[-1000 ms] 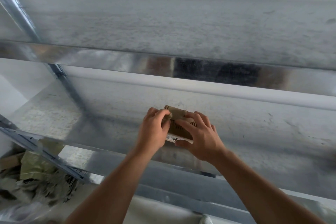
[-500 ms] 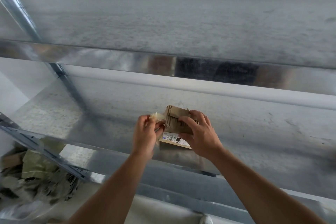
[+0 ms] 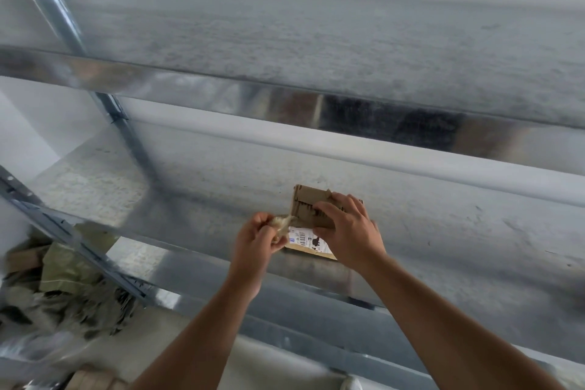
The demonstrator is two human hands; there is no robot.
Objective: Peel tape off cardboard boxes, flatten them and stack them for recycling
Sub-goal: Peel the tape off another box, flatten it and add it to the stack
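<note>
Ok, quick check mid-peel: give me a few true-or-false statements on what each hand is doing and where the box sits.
1. The left hand pinches a crumpled strip of tape. True.
2. The right hand is clear of the cardboard box. False: its grip is on the box, fingers over the top.
3. The box sits on a metal shelf. True.
4. The box has no label. False: a white barcode label shows on its near face.
</note>
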